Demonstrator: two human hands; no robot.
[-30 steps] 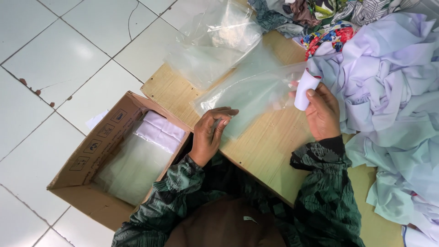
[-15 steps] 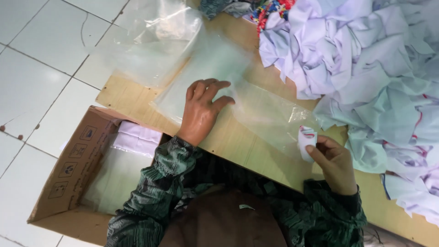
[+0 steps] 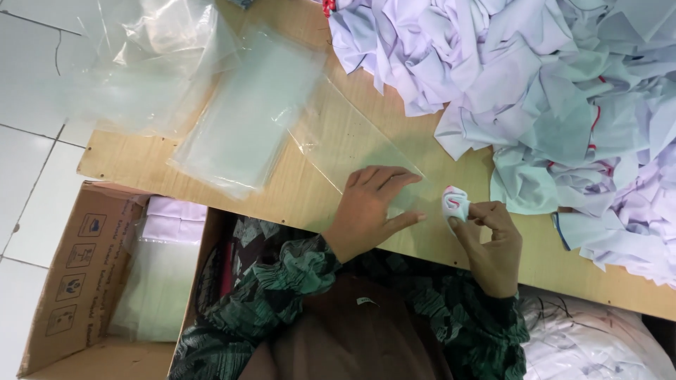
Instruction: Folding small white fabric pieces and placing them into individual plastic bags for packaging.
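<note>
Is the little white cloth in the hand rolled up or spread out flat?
Rolled up. The right hand pinches the small white cloth as a tight bundle, with folds curling at its top.

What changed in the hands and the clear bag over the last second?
The left hand went from hovering at the clear plastic bag to pressing it flat on the wooden board. The right hand brought the small rolled white cloth down off the bag's far end to the board edge, beside the left fingers. Stack of bags, pile of garments and cardboard box stayed put.
</note>
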